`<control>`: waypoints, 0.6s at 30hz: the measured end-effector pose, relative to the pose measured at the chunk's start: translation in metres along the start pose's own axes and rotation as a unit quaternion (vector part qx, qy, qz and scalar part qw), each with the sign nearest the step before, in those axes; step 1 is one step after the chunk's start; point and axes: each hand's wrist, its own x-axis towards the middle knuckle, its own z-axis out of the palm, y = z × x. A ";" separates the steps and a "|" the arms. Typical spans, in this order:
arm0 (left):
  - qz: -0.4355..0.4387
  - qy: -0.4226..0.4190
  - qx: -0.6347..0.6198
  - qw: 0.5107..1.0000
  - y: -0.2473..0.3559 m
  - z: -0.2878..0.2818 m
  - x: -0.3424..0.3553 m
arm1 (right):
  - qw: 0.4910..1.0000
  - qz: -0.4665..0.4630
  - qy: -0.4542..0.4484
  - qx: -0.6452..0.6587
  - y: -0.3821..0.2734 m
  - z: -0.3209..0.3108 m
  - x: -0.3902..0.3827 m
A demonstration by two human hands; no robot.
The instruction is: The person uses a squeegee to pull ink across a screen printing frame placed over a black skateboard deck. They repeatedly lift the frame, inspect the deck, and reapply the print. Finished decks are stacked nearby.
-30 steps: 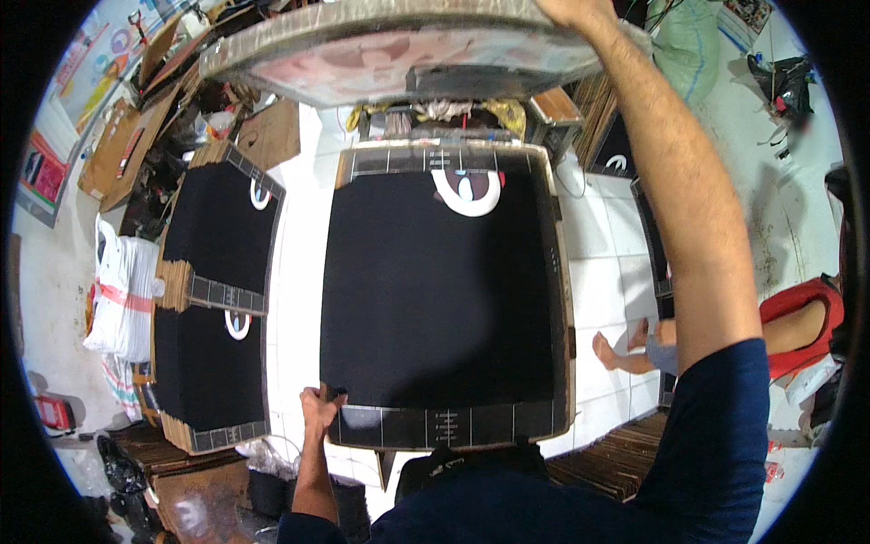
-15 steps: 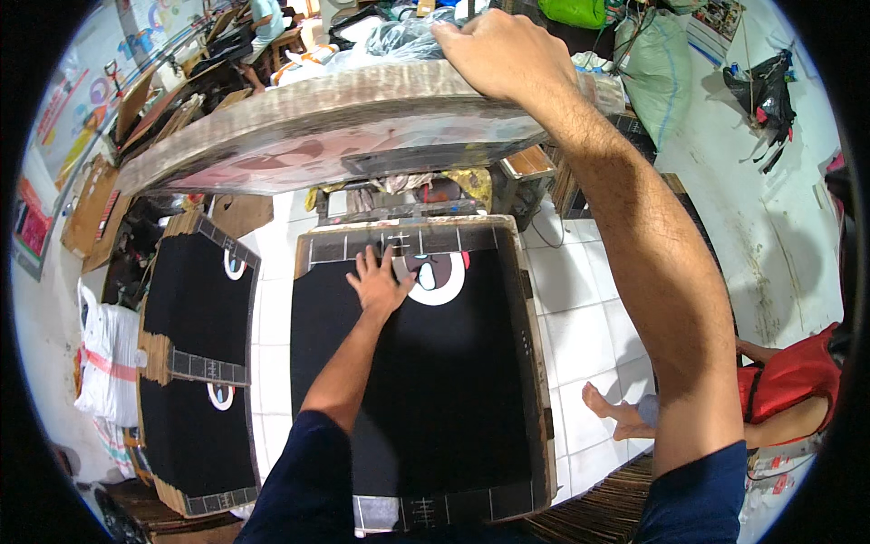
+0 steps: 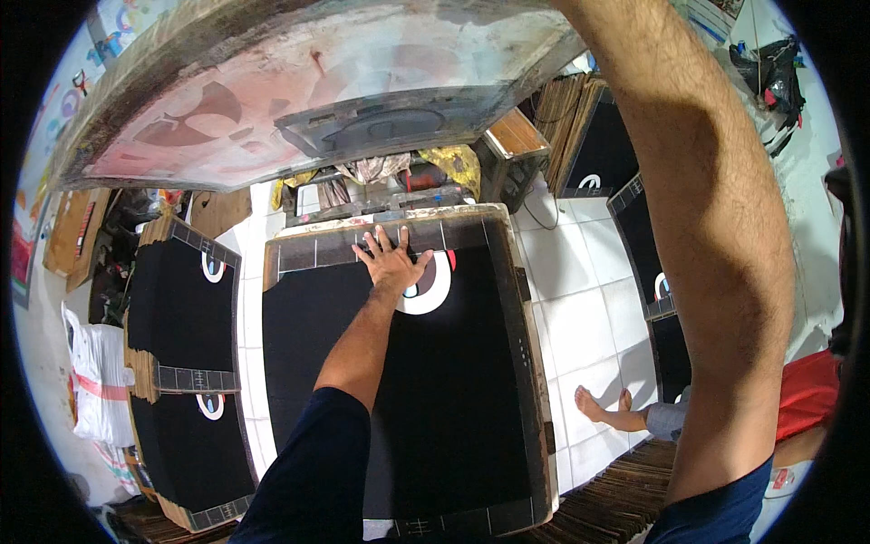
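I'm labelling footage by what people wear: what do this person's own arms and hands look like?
The left sleeve and right sleeve are dark navy blue and short, leaving the left forearm and right forearm bare. The left hand wears no glove, and no ring or watch shows there. The right hand is out of view.

The left hand (image 3: 391, 268) is positioned palm down, fingers (image 3: 383, 240) extended and spread, directed toward the upper edge; the thumb (image 3: 423, 259) is angled out to the right. The left forearm (image 3: 355, 349) runs obliquely upward and rightward from the dark blue left sleeve (image 3: 313, 467). The right forearm (image 3: 720, 236) is raised, tilting leftward to the upper edge, beyond which the right hand is cut off. The right sleeve (image 3: 716, 508) ends near the elbow.
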 end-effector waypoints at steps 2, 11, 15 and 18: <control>-0.004 0.015 0.003 1.000 0.000 0.003 0.003 | 1.000 -0.007 -0.002 0.001 -0.001 -0.002 -0.001; 0.175 0.269 -0.191 0.928 0.055 0.024 -0.114 | 0.999 -0.005 -0.037 0.017 -0.001 -0.001 -0.031; 0.399 0.075 -0.196 0.893 0.098 0.092 -0.322 | 0.997 0.013 -0.063 0.033 -0.003 -0.002 -0.060; 0.425 0.073 -0.163 0.887 0.102 0.138 -0.373 | 0.990 0.069 -0.101 0.067 -0.009 -0.002 -0.082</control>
